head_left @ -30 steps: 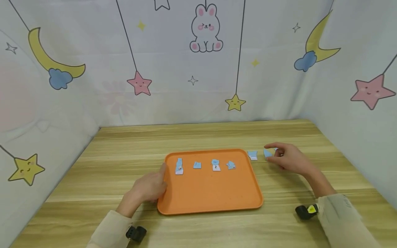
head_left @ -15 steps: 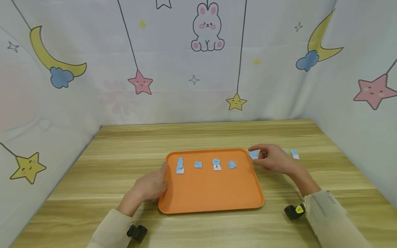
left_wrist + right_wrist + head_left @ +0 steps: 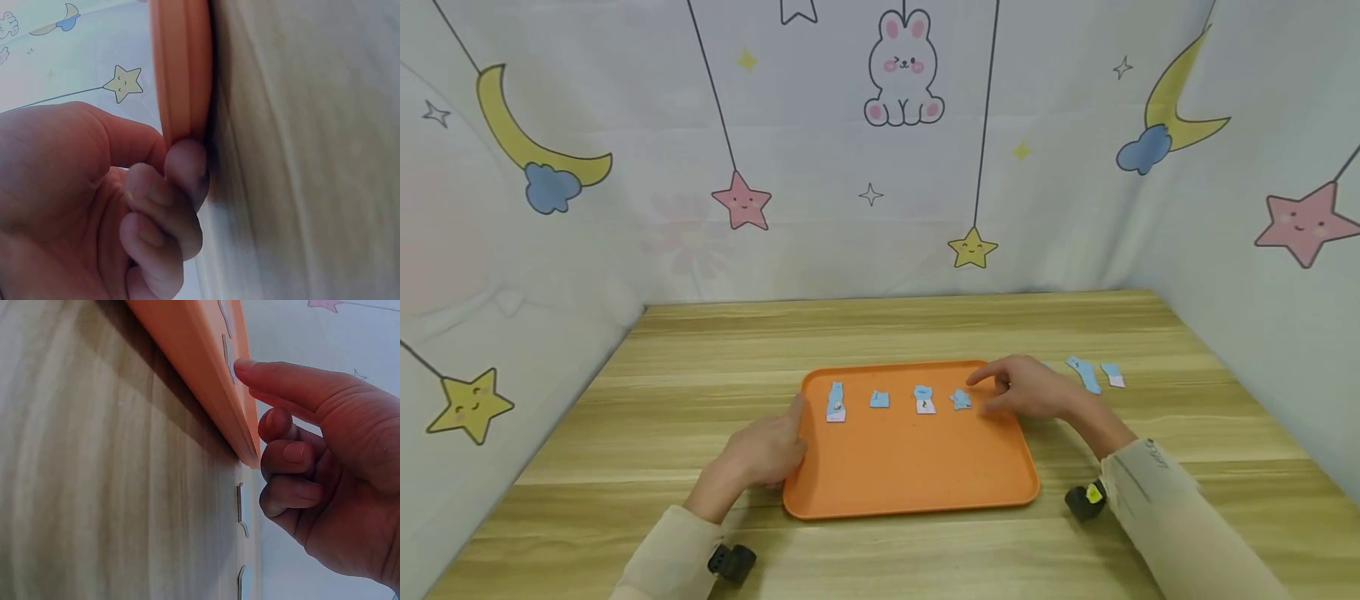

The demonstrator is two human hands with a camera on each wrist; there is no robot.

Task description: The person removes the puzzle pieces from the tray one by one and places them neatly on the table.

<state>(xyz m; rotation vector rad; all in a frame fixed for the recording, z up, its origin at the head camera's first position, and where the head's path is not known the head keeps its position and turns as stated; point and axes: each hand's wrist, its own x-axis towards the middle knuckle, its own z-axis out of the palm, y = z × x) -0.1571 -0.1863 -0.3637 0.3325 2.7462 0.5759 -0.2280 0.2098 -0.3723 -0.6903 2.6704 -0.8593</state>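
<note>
My left hand (image 3: 765, 450) holds the left rim of the orange tray (image 3: 910, 475); in the left wrist view its fingers (image 3: 164, 190) are curled against the tray's side. Four light-blue pieces that look like flat puzzle pieces lie in a row along the tray's far part: a tall piece (image 3: 836, 403), a small piece (image 3: 879, 400), a blue-and-white piece (image 3: 924, 399) and a jagged piece (image 3: 960, 400). Over the tray's right rim hovers my right hand (image 3: 1033, 388), thumb and forefinger apart beside the jagged piece. Its other fingers (image 3: 290, 453) are bent, with nothing held.
Right of the tray, a long blue piece (image 3: 1085, 375) and a small blue-and-white piece (image 3: 1112, 375) lie on the wooden table (image 3: 647, 375). Others there are mostly hidden behind the right hand. A patterned white curtain (image 3: 820, 250) stands behind the table.
My right hand has moved left from the pieces on the table to above the tray's right part, uncovering pieces at the right. The left hand and the tray have stayed in place.
</note>
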